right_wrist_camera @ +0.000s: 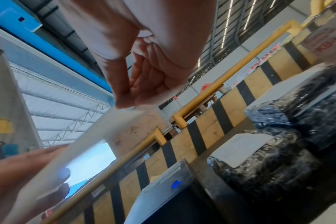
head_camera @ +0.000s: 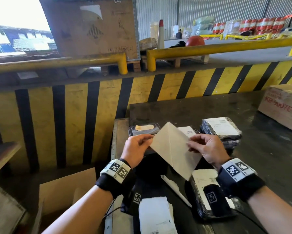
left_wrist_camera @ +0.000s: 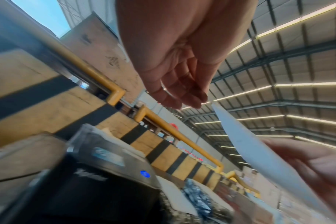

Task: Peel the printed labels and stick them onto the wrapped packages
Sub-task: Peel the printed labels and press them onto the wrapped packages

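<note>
Both hands hold one cream label sheet (head_camera: 174,149) up above the black table (head_camera: 268,149). My left hand (head_camera: 149,141) pinches its left corner and my right hand (head_camera: 190,144) pinches its right edge. A line runs down the sheet's middle; whether it is a fold or two layers parting I cannot tell. The right wrist view shows my right hand (right_wrist_camera: 125,104) pinching the sheet (right_wrist_camera: 98,136). Black wrapped packages (head_camera: 221,130) with white labels lie behind the sheet, and another package (head_camera: 207,191) lies under my right wrist. A stack of printed labels (head_camera: 155,215) lies near the front edge.
A black label printer (left_wrist_camera: 105,174) with a blue light sits below my hands. An open cardboard box (head_camera: 65,191) stands low on the left, and a taped carton (head_camera: 283,107) at the table's far right. A yellow-and-black striped barrier (head_camera: 74,115) runs behind the table.
</note>
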Motion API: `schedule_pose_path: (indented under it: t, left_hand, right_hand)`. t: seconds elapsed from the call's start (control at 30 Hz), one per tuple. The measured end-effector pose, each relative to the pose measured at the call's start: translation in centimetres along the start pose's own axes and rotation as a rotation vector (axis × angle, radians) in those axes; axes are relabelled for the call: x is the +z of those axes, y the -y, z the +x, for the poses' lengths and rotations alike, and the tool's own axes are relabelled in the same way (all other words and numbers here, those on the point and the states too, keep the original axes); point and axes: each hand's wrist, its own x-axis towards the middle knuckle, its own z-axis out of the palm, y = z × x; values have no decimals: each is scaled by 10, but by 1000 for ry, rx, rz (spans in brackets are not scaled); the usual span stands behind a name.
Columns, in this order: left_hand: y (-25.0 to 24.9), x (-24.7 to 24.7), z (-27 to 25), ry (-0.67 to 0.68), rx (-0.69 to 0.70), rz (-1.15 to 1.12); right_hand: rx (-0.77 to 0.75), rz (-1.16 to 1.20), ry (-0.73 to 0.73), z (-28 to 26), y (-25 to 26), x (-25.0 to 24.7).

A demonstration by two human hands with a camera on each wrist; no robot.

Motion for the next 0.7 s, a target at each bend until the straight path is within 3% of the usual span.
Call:
schedule_pose_path:
  t: [0.3, 0.53, 0.7]
  left_hand:
    - [34, -39, -4, -260, -118, -52]
    - [59, -87, -26, -379, -185, 101]
    - [61, -104, -43, -390, -198, 96]
  right_hand:
    - [4, -3, -242, 20, -39, -44]
    - [-144, -64, -348, 21, -29, -46]
    - [-235, -228, -196, 13, -27, -19]
